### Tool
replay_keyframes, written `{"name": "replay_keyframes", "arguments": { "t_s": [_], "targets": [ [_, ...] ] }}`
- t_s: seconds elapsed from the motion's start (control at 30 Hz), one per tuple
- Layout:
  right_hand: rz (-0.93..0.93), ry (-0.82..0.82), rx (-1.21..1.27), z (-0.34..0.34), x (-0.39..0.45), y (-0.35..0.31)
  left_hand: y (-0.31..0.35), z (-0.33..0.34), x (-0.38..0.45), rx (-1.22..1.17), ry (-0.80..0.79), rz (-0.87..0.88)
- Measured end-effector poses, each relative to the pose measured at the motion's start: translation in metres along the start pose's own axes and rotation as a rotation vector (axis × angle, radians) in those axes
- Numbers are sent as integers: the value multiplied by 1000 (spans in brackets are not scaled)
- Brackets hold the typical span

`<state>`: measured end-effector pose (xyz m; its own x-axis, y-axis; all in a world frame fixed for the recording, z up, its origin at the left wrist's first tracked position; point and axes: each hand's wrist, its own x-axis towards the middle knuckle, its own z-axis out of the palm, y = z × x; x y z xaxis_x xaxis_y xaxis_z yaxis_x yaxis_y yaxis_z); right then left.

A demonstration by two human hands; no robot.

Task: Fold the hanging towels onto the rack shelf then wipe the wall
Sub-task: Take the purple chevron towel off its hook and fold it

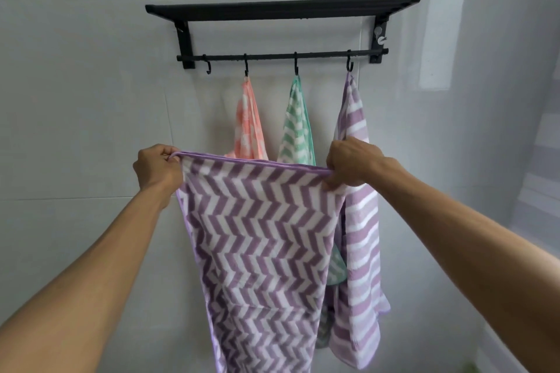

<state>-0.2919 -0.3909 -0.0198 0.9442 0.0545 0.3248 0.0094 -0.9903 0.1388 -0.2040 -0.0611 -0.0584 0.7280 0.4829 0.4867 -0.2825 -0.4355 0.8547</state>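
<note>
I hold a purple zigzag towel (257, 239) spread out flat in front of me, well below the black wall rack (281, 7). My left hand (157, 166) pinches its top left corner and my right hand (351, 163) pinches its top right corner. Behind it, three towels hang from hooks on the rack's lower bar (281, 56): a pink one (250, 124), a green one (295, 130) and a purple striped one (359, 221). The leftmost hook (207, 65) is bare. The held towel hides the lower parts of the pink and green towels.
White tiled wall (91, 100) surrounds the rack. A second tiled wall (515, 100) meets it at a corner on the right, with a patch of window light on it. A white ledge (509, 351) shows at the bottom right.
</note>
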Motion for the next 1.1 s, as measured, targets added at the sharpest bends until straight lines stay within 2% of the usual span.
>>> {"name": "replay_keyframes", "arguments": {
  "t_s": [0.1,0.17,0.33,0.37,0.47,0.53,0.63,0.67,0.73,0.77,0.83,0.9,1.1],
  "targets": [
    [12,-146,27,14,0,21,-8,-9,3,12,14,-14],
    [62,-156,180,17,-3,28,-11,-11,3,20,-10,-25],
    [255,213,907,14,-2,28,1,-13,6,-73,52,-49],
    [280,222,954,18,-2,27,2,-13,5,-74,32,-36],
    [321,96,933,27,-4,27,-2,-13,2,-16,-64,-46],
    [339,197,978,21,1,32,-2,-16,4,-32,5,-32],
    [386,453,1074,10,10,31,8,-14,13,-172,88,22],
    [384,431,1064,9,12,28,9,-10,15,-150,38,23],
    [335,211,1012,12,9,23,8,-4,15,-122,-113,-71],
    [326,150,987,13,6,24,6,-3,14,-119,-139,-113],
    [380,223,1023,12,6,35,1,-3,14,-137,-65,-139],
    [423,302,1183,8,2,45,1,-4,14,-203,-24,-156],
    [388,99,1304,8,-14,51,-9,4,8,-172,-110,-200]
  ]
}}
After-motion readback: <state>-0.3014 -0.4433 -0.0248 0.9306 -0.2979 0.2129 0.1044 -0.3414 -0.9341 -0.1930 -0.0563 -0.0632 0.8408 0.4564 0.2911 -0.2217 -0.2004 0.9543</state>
